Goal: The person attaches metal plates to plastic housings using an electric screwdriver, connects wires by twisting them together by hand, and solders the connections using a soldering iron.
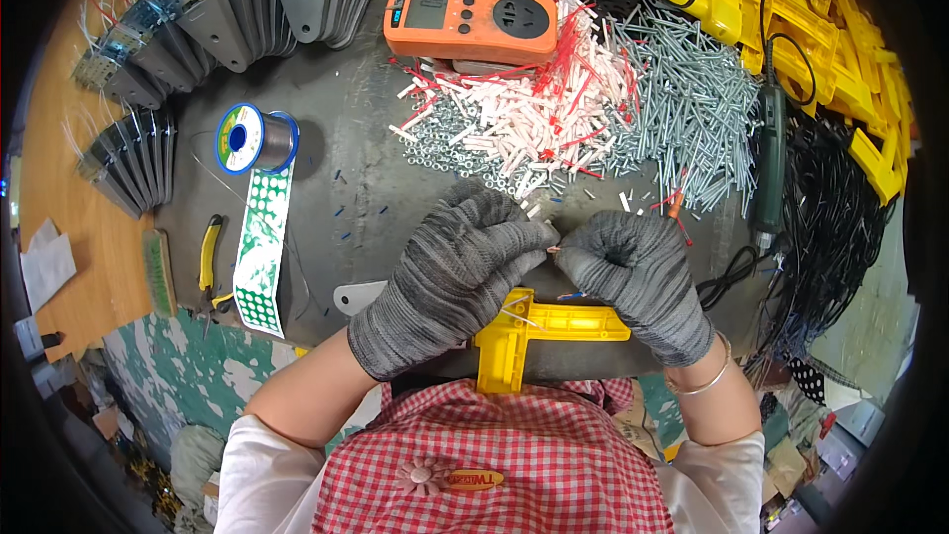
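Note:
My left hand (460,272), in a grey striped knit glove, is closed in a pinch, with thumb and forefinger together. My right hand (633,277), gloved alike, is closed too, its fingertips almost touching the left ones. Between them shows the small copper-coloured end of a wire (554,249); the rest of what the fingers hold is hidden. Just below the hands lies a yellow plastic handle piece (578,322) at the table's near edge. Thin pale wires (519,315) stick out over it. Part of a grey metal plate (357,297) shows beside my left wrist.
An orange socket meter (470,20) stands behind piles of white tubes (534,119), nuts (445,143) and screws (682,89). Leftward are a solder spool (259,138), green-dotted sticker sheet (262,257) and yellow-handled pliers (210,252). Rightward are a power screwdriver (770,163) and black cords (825,227).

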Available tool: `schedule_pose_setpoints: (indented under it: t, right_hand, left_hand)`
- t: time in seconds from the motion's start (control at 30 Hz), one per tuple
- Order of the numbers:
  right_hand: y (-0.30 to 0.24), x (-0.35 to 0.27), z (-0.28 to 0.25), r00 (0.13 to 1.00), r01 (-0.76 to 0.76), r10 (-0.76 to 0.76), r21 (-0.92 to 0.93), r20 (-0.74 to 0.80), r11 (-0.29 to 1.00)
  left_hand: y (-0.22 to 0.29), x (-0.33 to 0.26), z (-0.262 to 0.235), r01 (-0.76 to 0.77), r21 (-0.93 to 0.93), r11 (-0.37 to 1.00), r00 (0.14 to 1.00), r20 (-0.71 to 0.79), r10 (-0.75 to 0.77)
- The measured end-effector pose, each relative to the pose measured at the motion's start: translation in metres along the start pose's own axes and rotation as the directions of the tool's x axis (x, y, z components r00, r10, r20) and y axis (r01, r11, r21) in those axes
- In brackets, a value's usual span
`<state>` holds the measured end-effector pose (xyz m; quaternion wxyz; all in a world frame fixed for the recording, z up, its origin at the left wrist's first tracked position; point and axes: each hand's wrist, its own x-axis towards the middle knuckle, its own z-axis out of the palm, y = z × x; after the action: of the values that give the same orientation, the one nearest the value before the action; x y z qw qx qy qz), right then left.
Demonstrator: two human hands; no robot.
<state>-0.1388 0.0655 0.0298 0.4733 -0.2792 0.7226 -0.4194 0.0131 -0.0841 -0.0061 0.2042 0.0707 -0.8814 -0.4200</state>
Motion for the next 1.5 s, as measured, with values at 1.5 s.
schedule_pose_setpoints:
  t: [1.5]
  right_hand:
    - [-0.007, -0.01, -0.003, 0.992, 0.1, -0.076, -0.253, 0.104, 0.962]
  left_hand:
    - [0.003, -0.009, -0.008, 0.127, -0.175, 0.976, 0.988, 0.111, -0.109]
